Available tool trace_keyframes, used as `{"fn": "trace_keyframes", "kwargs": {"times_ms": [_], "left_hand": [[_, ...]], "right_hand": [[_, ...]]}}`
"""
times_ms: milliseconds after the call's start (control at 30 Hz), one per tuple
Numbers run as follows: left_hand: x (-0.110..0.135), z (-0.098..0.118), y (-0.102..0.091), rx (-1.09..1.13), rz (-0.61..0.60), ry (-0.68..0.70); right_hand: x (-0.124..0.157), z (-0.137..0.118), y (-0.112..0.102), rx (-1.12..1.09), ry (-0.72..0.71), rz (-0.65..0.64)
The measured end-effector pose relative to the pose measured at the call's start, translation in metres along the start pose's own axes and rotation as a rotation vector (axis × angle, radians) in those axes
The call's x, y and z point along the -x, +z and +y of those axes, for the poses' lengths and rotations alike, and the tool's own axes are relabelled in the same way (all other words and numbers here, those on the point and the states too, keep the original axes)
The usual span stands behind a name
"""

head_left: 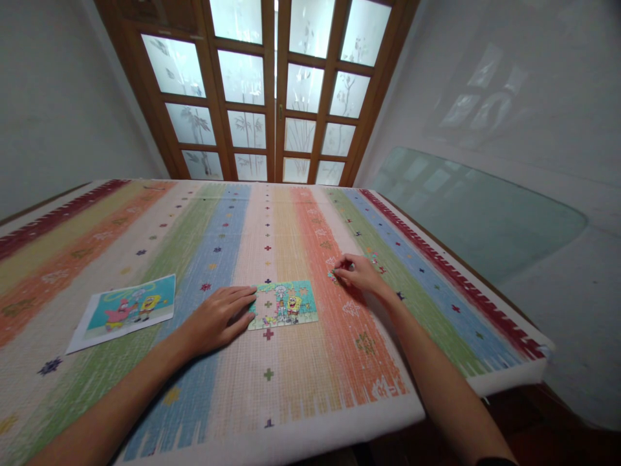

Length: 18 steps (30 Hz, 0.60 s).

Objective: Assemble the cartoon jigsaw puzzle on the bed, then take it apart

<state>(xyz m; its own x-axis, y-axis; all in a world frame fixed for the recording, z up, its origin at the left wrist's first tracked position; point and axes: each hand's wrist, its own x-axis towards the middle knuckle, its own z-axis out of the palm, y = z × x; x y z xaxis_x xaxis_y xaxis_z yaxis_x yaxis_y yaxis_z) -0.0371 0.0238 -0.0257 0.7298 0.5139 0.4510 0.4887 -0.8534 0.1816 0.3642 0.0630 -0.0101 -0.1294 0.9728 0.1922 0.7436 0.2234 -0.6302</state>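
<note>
Turquoise jigsaw (291,303) sits back from the worktop's (310,369) near edge, seemingly at the step of picking pieces.
The left hand (224,316) lies palm down, fingers extended onto the jigsaw's left edge; the right hand (358,273), wrist bent inward, appears pinched on a small piece (332,276) nearer the worktop's right edge. The next move probably calls for turning that piece to suit an unfilled spot.

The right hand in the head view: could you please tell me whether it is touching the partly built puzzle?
Apart: the head view shows orange tablecloth between the right hand and the puzzle.
</note>
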Motion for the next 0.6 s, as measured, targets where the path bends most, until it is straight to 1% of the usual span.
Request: {"fn": "trace_keyframes", "kwargs": {"times_ms": [100, 167, 267, 333, 400, 467, 600], "left_hand": [[0.001, -0.001, 0.001, -0.006, 0.000, 0.001], [0.001, -0.001, 0.001, -0.011, 0.002, 0.006], [0.000, -0.001, 0.000, -0.015, 0.004, 0.011], [0.000, -0.001, 0.000, -0.015, 0.003, 0.009], [0.000, 0.000, 0.000, -0.013, 0.006, 0.007], [0.000, 0.000, 0.001, -0.008, 0.011, 0.009], [-0.001, 0.000, 0.000, -0.001, 0.012, 0.011]], "right_hand": [[0.003, -0.017, 0.008, -0.164, -0.020, -0.064], [0.006, -0.029, 0.017, -0.248, -0.051, -0.112], [0.012, -0.047, 0.034, -0.277, -0.111, -0.186], [0.017, -0.058, 0.044, -0.246, -0.187, -0.227], [0.021, -0.065, 0.050, -0.202, -0.286, -0.231], [0.023, -0.069, 0.053, -0.158, -0.342, -0.200], [0.027, -0.071, 0.051, -0.100, -0.310, -0.127]]}}
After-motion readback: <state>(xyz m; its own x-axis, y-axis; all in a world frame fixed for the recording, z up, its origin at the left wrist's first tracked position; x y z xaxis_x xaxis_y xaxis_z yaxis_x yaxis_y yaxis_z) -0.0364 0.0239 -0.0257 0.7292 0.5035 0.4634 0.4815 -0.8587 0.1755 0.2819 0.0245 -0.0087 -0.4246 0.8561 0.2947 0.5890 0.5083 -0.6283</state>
